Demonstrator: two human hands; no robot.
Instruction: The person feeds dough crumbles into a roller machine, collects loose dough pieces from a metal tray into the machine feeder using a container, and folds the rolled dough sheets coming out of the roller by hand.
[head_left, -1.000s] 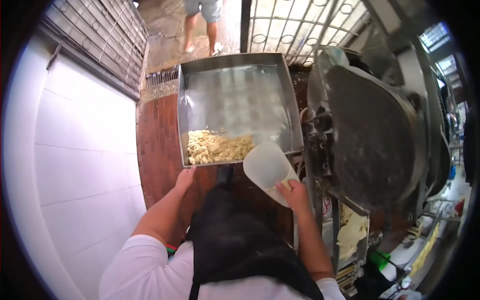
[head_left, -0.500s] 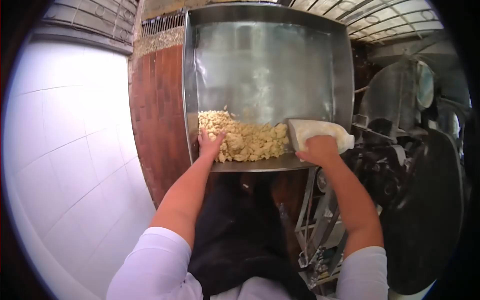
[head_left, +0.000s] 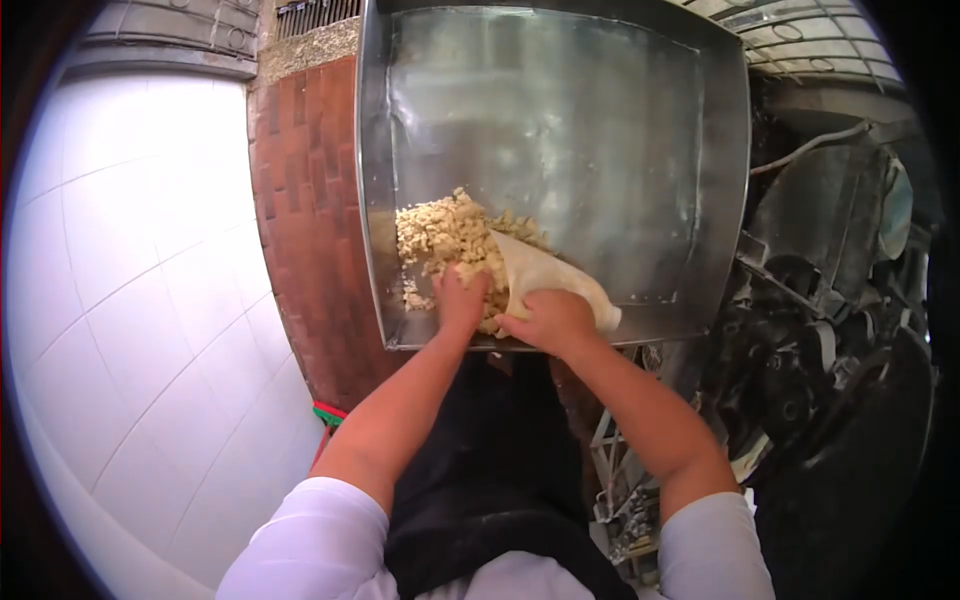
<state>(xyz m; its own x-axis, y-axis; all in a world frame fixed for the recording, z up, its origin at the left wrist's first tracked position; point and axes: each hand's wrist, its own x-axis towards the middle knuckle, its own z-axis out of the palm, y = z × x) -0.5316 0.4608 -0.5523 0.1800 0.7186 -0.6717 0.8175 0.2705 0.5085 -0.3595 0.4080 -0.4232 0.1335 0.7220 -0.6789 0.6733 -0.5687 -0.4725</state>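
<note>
A pile of crumbly pale yellow dough [head_left: 440,230] lies in the near left part of a large square metal tray [head_left: 730,180]. My left hand [head_left: 463,300] is pressed into the near side of the pile, fingers apart among the crumbs. Just to its right, my right hand [head_left: 552,318] grips a whitish plastic scoop [head_left: 560,272]. The scoop's mouth points up and left into the dough, and its narrow end points toward the right. Some crumbs lie behind the scoop's edge. What the scoop holds inside is mostly hidden.
A white tiled wall [head_left: 150,280] runs along the left, with a reddish brick floor [head_left: 310,200] between it and the tray. Dark machinery [head_left: 800,370] stands close on the right. Metal grilles show at both upper corners. A red and green object [head_left: 328,413] is by my left elbow.
The scoop and my right hand have moved left into the dough, and the scoop has turned. My left hand has moved right and slightly nearer. The pile is narrower, and the view has shifted.
</note>
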